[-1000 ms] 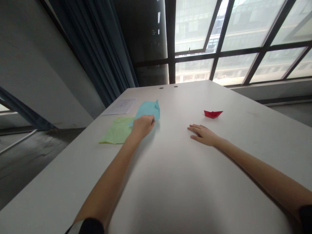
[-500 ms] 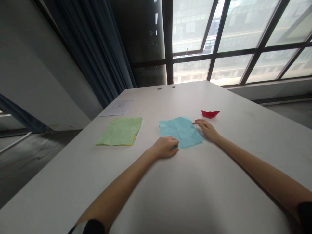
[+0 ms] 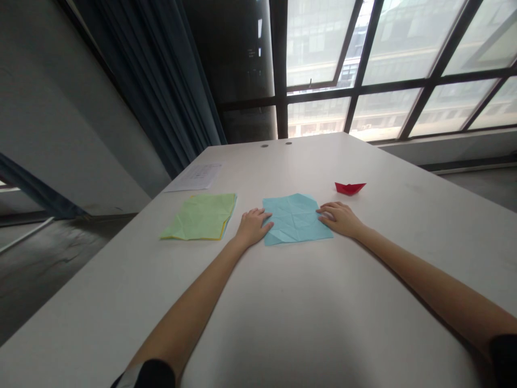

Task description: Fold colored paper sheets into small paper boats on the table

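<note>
A creased sheet of light blue paper lies unfolded on the white table, its near left corner slightly raised. My left hand rests at the sheet's left edge, fingers apart and fingertips touching the paper. At the right edge, my right hand lies with its fingers stretched over the border of the sheet. Neither hand grips anything. Just beyond my right hand sits a red folded paper boat.
Left of the blue sheet is a stack of creased paper, green on top with yellow and blue edges showing. A printed white page lies behind it. Two round holes mark the table's far end, below the windows. A blue curtain hangs at left.
My left hand has let go of the blue sheet's near left corner and moved up and left to its left edge, fingers now spread. My right hand has shifted slightly, thumb now showing.
</note>
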Tool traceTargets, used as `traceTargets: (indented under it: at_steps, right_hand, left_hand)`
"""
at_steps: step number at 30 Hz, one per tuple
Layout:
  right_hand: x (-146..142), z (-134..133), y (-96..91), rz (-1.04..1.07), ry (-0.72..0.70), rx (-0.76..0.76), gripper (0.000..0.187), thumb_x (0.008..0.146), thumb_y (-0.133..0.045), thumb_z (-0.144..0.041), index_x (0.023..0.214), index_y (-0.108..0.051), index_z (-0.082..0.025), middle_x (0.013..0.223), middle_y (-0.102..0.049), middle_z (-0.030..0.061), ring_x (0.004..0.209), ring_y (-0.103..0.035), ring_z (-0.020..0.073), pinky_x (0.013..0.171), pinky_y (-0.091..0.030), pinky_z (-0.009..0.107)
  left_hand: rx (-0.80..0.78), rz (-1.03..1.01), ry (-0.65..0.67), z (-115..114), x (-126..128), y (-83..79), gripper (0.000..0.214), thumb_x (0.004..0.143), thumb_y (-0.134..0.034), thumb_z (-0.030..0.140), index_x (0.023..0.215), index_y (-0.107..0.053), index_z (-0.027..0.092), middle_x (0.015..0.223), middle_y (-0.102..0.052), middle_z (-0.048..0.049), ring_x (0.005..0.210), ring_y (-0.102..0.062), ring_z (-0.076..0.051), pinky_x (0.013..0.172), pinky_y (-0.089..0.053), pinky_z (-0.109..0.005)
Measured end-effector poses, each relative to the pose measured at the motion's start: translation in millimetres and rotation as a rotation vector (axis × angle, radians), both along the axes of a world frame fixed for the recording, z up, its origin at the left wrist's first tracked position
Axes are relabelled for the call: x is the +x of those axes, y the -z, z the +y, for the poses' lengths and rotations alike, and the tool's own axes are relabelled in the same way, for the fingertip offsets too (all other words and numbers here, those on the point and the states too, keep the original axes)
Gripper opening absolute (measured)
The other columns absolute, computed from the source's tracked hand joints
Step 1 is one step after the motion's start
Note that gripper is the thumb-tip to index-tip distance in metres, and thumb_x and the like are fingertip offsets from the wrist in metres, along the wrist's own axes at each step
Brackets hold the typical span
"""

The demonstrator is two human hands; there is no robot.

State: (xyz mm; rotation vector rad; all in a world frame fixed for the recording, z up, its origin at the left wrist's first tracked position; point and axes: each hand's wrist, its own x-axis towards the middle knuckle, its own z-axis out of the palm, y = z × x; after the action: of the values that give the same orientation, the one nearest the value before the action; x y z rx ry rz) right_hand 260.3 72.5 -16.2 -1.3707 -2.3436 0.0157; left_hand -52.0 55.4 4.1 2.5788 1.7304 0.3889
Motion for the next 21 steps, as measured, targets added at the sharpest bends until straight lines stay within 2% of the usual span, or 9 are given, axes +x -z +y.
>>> traceTargets:
  at_steps: [6, 13, 16, 21]
  right_hand:
    - [4.3, 2.9, 3.7, 0.027, 0.023, -0.007, 0.031, 0.084, -0.043, -0.041, 0.098, -0.064, -0.025, 0.106, -0.063, 0.0050, 0.100, -0.054, 0.0240, 0.088, -0.040, 0.041]
    - [7.7, 8.5, 12.1, -0.051, 0.127, -0.018, 0.048, 0.081, -0.043, -0.047, 0.120, -0.052, -0.020, 0.124, -0.052, 0.0107, 0.112, -0.046, 0.0297, 0.091, -0.036, 0.046]
    - [10.2, 10.4, 13.8, -0.055, 0.100, -0.050, 0.045, 0.081, -0.044, -0.045, 0.119, -0.053, -0.022, 0.126, -0.052, 0.0081, 0.113, -0.046, 0.0290, 0.092, -0.035, 0.046]
    - [13.7, 13.4, 15.2, 0.055, 0.049, -0.076, 0.038, 0.077, -0.050, -0.044, 0.108, -0.058, -0.024, 0.118, -0.058, 0.0039, 0.108, -0.049, 0.0264, 0.093, -0.036, 0.046]
  left_hand:
    - [-0.009, 0.029, -0.087, 2.5, -2.2, 5.5, 0.045, 0.085, -0.038, 0.046, 0.122, -0.049, 0.022, 0.131, -0.046, -0.0095, 0.120, -0.039, -0.023, 0.098, -0.031, -0.041]
    - [-0.012, 0.028, -0.101, 5.4, -4.0, 11.0, 0.059, 0.079, -0.042, 0.054, 0.125, -0.046, 0.016, 0.133, -0.043, -0.0122, 0.122, -0.037, -0.026, 0.099, -0.030, -0.044]
    - [-0.030, 0.004, -0.107, 6.8, -5.8, 11.5, 0.062, 0.077, -0.045, 0.056, 0.125, -0.046, 0.017, 0.133, -0.043, -0.0119, 0.122, -0.038, -0.027, 0.099, -0.030, -0.045]
    - [-0.038, -0.079, -0.070, 10.7, -8.4, 12.3, 0.051, 0.073, -0.052, 0.053, 0.114, -0.057, 0.023, 0.127, -0.050, -0.0068, 0.117, -0.043, -0.024, 0.098, -0.032, -0.039]
